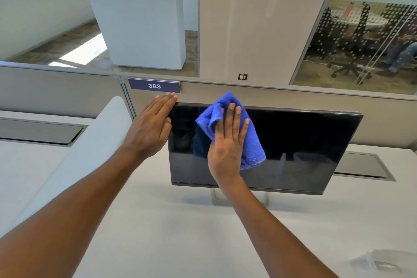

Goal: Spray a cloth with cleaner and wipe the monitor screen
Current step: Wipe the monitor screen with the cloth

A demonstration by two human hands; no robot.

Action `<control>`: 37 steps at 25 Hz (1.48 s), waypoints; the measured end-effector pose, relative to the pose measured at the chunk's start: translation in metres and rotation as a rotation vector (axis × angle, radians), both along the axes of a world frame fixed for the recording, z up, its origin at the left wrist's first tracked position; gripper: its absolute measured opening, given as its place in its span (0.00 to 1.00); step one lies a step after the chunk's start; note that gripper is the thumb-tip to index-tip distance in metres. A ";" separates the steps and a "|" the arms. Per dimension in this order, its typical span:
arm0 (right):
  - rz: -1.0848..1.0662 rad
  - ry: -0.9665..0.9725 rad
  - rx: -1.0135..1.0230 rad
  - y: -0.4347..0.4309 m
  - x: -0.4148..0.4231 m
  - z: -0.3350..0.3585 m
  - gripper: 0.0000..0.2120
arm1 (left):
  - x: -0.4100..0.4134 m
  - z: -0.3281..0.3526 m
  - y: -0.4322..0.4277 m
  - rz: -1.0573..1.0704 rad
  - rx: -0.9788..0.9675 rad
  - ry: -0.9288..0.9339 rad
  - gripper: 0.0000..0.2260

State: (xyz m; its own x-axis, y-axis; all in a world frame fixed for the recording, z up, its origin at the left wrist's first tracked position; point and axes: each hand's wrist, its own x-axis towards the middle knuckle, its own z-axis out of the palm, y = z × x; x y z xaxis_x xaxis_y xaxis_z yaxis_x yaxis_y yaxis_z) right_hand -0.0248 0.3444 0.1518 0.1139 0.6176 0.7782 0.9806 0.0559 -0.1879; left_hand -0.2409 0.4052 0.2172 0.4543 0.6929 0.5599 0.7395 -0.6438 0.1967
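Note:
A dark monitor [300, 142] stands on a white desk, its screen off and reflective. My right hand [228, 142] lies flat on a folded blue cloth [252, 146] and presses it against the upper left part of the screen. My left hand [151, 124] rests with straight fingers on the monitor's top left corner and left edge, steadying it. At the bottom right, a clear object [381, 264] that may be the spray bottle shows blurred on the desk.
The white desk [180, 232] spreads below the monitor. A grey partition [282, 99] with a "383" sign [154, 86] runs behind it. Cable hatches [40, 131] sit left and right. A white planter [140, 29] and a glass-walled room lie beyond.

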 end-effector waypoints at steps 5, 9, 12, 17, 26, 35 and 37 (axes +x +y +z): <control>0.265 -0.330 -0.104 0.005 -0.034 -0.023 0.36 | 0.000 0.001 0.000 -0.028 -0.015 -0.034 0.29; 0.341 -0.528 -0.185 0.001 -0.039 -0.044 0.32 | -0.002 0.003 0.000 -0.037 -0.018 -0.018 0.31; 0.396 -0.740 -0.237 -0.010 -0.033 -0.070 0.33 | -0.002 0.003 -0.001 -0.029 -0.022 -0.023 0.30; 0.477 -0.997 -0.360 -0.035 -0.005 -0.110 0.34 | -0.002 0.002 -0.004 -0.001 -0.064 -0.023 0.30; 0.423 -1.006 -0.272 -0.031 0.037 -0.072 0.36 | 0.002 0.010 -0.010 0.011 -0.092 -0.029 0.31; 0.001 -0.235 0.042 -0.030 0.110 0.007 0.36 | 0.000 0.008 -0.010 0.017 -0.133 -0.016 0.30; -0.088 -0.069 0.056 -0.033 0.104 0.006 0.35 | -0.001 0.007 -0.009 0.016 -0.139 -0.015 0.30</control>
State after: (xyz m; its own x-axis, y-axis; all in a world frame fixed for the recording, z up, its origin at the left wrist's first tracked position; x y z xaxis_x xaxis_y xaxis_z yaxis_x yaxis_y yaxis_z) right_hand 0.0795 0.3114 0.1578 0.1110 0.5630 0.8190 0.9926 -0.0223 -0.1192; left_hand -0.2423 0.3964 0.2247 0.4349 0.7715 0.4644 0.7458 -0.5976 0.2943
